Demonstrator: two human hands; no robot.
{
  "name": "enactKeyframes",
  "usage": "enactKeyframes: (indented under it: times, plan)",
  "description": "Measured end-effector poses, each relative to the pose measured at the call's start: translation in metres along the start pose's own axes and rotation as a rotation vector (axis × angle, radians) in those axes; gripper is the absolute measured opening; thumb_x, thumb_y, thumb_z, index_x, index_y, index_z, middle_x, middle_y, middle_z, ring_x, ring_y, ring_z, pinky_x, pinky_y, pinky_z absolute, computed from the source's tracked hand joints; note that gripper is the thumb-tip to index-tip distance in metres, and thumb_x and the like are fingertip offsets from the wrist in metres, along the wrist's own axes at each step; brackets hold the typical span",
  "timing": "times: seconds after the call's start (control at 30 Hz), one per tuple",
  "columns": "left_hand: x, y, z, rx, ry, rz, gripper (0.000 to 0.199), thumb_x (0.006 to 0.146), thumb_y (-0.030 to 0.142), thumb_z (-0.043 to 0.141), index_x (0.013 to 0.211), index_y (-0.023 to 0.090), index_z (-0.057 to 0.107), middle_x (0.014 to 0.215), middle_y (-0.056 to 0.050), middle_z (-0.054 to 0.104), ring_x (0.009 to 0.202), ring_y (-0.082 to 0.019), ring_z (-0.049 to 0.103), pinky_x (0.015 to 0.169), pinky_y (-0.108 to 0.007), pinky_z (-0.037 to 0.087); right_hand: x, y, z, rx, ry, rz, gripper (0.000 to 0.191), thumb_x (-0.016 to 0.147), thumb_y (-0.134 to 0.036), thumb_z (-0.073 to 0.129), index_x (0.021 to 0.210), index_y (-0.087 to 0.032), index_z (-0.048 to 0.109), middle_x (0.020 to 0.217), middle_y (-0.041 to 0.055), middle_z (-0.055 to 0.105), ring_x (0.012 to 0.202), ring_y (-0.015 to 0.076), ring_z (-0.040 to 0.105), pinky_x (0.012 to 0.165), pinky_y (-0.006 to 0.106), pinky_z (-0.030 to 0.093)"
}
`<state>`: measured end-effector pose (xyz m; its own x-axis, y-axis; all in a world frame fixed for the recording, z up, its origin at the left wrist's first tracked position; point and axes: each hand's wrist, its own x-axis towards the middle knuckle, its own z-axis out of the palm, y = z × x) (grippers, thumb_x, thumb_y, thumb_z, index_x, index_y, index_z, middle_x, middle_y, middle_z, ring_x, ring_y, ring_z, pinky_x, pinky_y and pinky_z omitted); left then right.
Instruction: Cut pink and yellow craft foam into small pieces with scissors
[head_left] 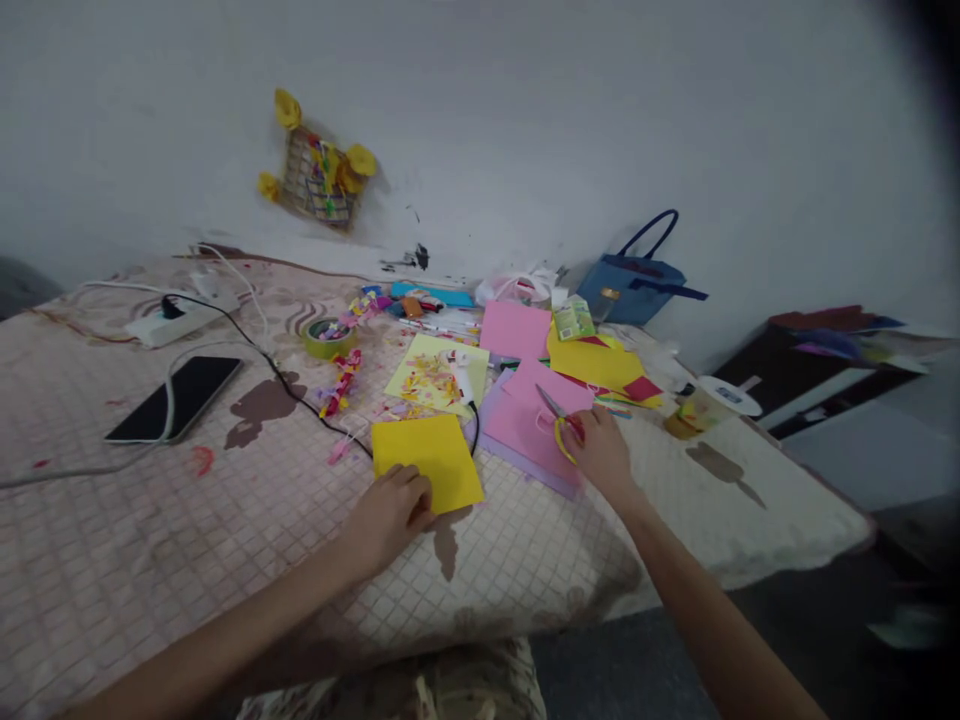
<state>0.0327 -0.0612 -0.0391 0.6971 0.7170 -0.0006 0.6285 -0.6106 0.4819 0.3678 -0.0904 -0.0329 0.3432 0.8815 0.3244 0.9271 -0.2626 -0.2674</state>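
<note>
My left hand (pixel 391 515) has its fingers curled at the lower left edge of a square sheet of yellow paper (pixel 439 455), gripping it. My right hand (pixel 602 452) is closed round the handles of scissors (pixel 553 402), one red and one yellow. Their blades point up and left over pink paper sheets (pixel 521 430). Behind the yellow sheet lies a pale yellow paper (pixel 405 350) covered in small cut scraps. A white glue gun (pixel 463 378) rests on it, its black cord running down beside the yellow sheet.
On the left are a dark phone (pixel 176 398), a white power strip (pixel 176 318) and loose cables. A roll of green tape (pixel 330 338) stands behind. A plastic cup (pixel 697 412) is right of my right hand, with a blue bag (pixel 634 285) against the wall.
</note>
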Motion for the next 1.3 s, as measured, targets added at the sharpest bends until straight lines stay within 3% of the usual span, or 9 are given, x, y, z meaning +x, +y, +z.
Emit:
enactKeyframes:
  times: [0.17, 0.27, 0.43, 0.6, 0.77, 0.93, 1.0, 1.1, 1.3]
  plan:
    - [-0.003, 0.008, 0.002, -0.02, 0.068, -0.04, 0.024, 0.084, 0.03, 0.055, 0.104, 0.018, 0.053, 0.107, -0.009, 0.059, 0.099, -0.024, 0.055, 0.082, -0.034, 0.042, -0.004, -0.057, 0.018, 0.374, -0.197, -0.163, 0.024, 0.086, -0.036, 0.048, 0.095, -0.019, 0.062, 0.082, 0.004, 0.068, 0.07, 0.0162, 0.063, 0.062, 0.026, 0.048]
    - [-0.001, 0.013, 0.003, 0.034, 0.038, -0.049, 0.014, 0.083, 0.022, 0.054, 0.096, 0.018, 0.055, 0.101, -0.008, 0.06, 0.095, -0.024, 0.055, 0.079, -0.034, 0.042, 0.001, -0.09, 0.038, 0.514, -0.294, -0.193, 0.019, 0.085, -0.033, 0.05, 0.088, -0.019, 0.063, 0.072, 0.0003, 0.066, 0.053, 0.0121, 0.058, 0.051, 0.023, 0.044]
    - [0.003, 0.009, 0.007, -0.016, 0.058, -0.033, 0.005, 0.079, 0.017, 0.056, 0.084, 0.018, 0.055, 0.097, -0.007, 0.059, 0.09, -0.022, 0.056, 0.074, -0.031, 0.042, 0.014, -0.115, 0.065, 0.638, -0.336, -0.126, 0.019, 0.076, -0.033, 0.062, 0.065, -0.018, 0.059, 0.059, -0.0004, 0.06, 0.051, 0.0111, 0.05, 0.047, 0.021, 0.035]
    - [0.0, 0.007, 0.006, -0.136, 0.058, -0.028, 0.002, 0.078, 0.017, 0.056, 0.077, 0.018, 0.055, 0.088, -0.005, 0.062, 0.083, -0.02, 0.057, 0.069, -0.028, 0.04, 0.012, -0.123, 0.069, 0.871, -0.374, -0.093, 0.022, 0.068, -0.035, 0.068, 0.063, -0.018, 0.055, 0.057, -0.0041, 0.054, 0.052, 0.0102, 0.047, 0.047, 0.02, 0.035]
    - [-0.007, 0.012, -0.011, -0.294, 0.101, 0.045, 0.009, 0.083, 0.019, 0.05, 0.079, 0.018, 0.058, 0.084, -0.003, 0.064, 0.08, -0.017, 0.057, 0.069, -0.026, 0.039, 0.005, -0.104, 0.051, 1.146, -0.263, -0.023, 0.027, 0.071, -0.042, 0.067, 0.07, -0.018, 0.054, 0.056, -0.007, 0.047, 0.044, 0.0067, 0.039, 0.04, 0.018, 0.031]
    - [-0.002, 0.005, -0.022, -0.448, 0.121, 0.047, 0.015, 0.085, 0.025, 0.049, 0.078, 0.017, 0.058, 0.073, -0.001, 0.061, 0.067, -0.014, 0.053, 0.06, -0.024, 0.037, 0.02, -0.045, 0.032, 1.317, 0.098, 0.242, 0.024, 0.085, -0.044, 0.055, 0.088, -0.02, 0.053, 0.059, -0.009, 0.045, 0.038, 0.0041, 0.033, 0.036, 0.015, 0.029]
    - [0.007, 0.0, -0.024, -0.526, 0.076, 0.032, 0.019, 0.083, 0.032, 0.052, 0.075, 0.016, 0.059, 0.066, 0.0, 0.058, 0.061, -0.012, 0.049, 0.056, -0.023, 0.036, 0.035, -0.026, 0.03, 1.335, 0.181, 0.349, 0.023, 0.089, -0.039, 0.053, 0.098, -0.018, 0.055, 0.072, -0.004, 0.056, 0.048, 0.0065, 0.048, 0.045, 0.019, 0.042]
    - [0.027, -0.008, -0.027, -0.65, 0.075, 0.003, 0.024, 0.078, 0.038, 0.057, 0.069, 0.016, 0.055, 0.06, 0.002, 0.053, 0.055, -0.01, 0.045, 0.052, -0.021, 0.032, 0.065, -0.016, 0.03, 1.329, 0.239, 0.453, 0.031, 0.09, -0.031, 0.055, 0.117, -0.016, 0.055, 0.115, 0.0081, 0.059, 0.094, 0.02, 0.061, 0.078, 0.04, 0.053]
    - [0.061, -0.02, -0.036, -0.961, 0.092, -0.138, 0.032, 0.069, 0.045, 0.065, 0.069, 0.016, 0.052, 0.06, 0.002, 0.056, 0.051, -0.009, 0.046, 0.049, -0.02, 0.032, 0.103, -0.031, 0.029, 1.275, 0.373, 0.503, 0.032, 0.091, -0.031, 0.055, 0.119, -0.016, 0.054, 0.117, 0.0086, 0.058, 0.097, 0.0209, 0.06, 0.081, 0.041, 0.052]
